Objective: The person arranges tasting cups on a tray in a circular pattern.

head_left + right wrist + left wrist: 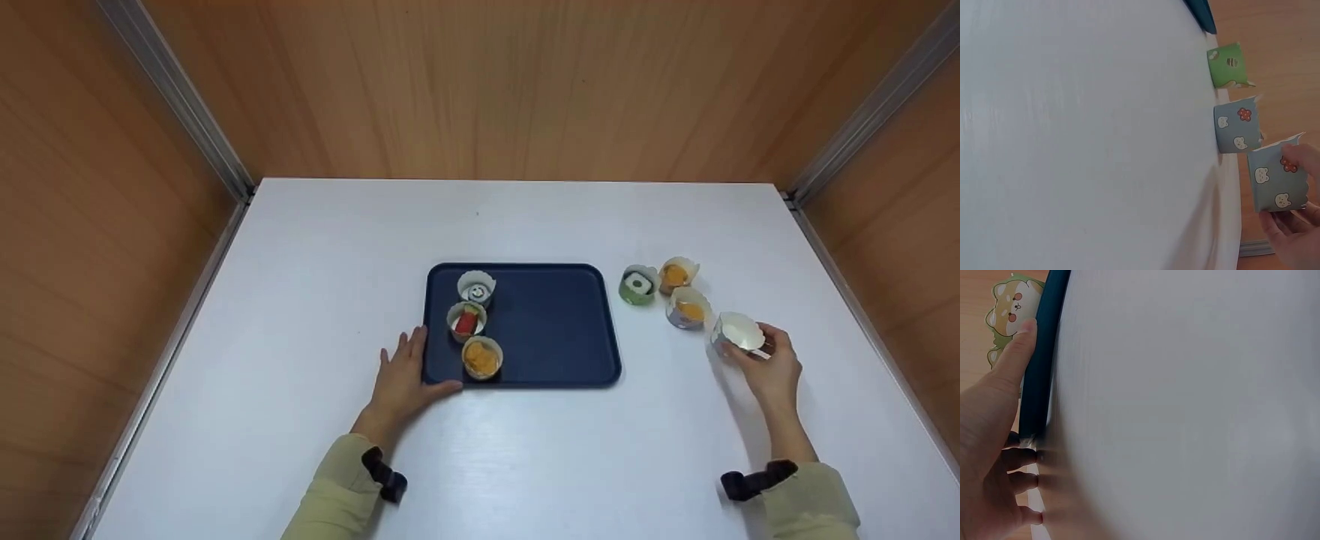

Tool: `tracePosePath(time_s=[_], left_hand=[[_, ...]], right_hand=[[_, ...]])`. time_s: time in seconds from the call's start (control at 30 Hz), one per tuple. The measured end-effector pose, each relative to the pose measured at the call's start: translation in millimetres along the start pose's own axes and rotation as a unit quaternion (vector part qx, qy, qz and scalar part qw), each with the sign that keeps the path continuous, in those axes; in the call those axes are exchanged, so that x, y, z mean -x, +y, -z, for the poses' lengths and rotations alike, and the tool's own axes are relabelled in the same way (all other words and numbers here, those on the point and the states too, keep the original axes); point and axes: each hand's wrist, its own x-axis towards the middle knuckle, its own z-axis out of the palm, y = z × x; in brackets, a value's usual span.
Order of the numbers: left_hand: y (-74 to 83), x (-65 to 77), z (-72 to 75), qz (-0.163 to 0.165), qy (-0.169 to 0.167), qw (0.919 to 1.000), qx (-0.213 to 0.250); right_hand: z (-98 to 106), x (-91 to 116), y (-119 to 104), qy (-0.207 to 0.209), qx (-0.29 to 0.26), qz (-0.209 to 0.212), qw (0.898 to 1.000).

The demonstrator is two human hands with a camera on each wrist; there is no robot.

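My right hand [774, 369] pinches a blue paper baking cup [739, 331] with bear faces and a red flower, white inside, between thumb and fingers. In the right wrist view that cup is a little above the white table. My left hand [401, 382] rests at the near left corner of a dark blue tray [555, 322], thumb along its front edge, fingers spread by its left side. Down the tray's left side stand three cups: one with a white swirl topping [477, 289], one with a red strawberry-like topping [466, 322], one with an orange topping [481, 358].
Right of the tray stand a green cup [638, 285] with a white ring-like top, an orange-topped cup [677, 274] behind it, and a blue cup [687, 308] with orange filling. The white table [555, 465] is bounded by wooden panels [525, 90] at the back and sides.
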Motion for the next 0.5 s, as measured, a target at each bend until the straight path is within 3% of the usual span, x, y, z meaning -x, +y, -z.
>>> tracePosePath(time_s=[0.13,0.37,0.5], left_hand=[[-0.2,0.1,0.0,0.002,-0.002,1.0000,0.000],[-0.1,0.5,-0.3,0.006,-0.004,1.0000,0.003],[-0.6,-0.2,-0.7,0.005,-0.004,1.0000,0.000]], right_hand=[[2,9,-15,0.004,0.000,0.015,1.000],[13,46,-89,0.005,-0.043,0.044,0.998],[12,55,-113,0.000,-0.044,0.067,0.997]])
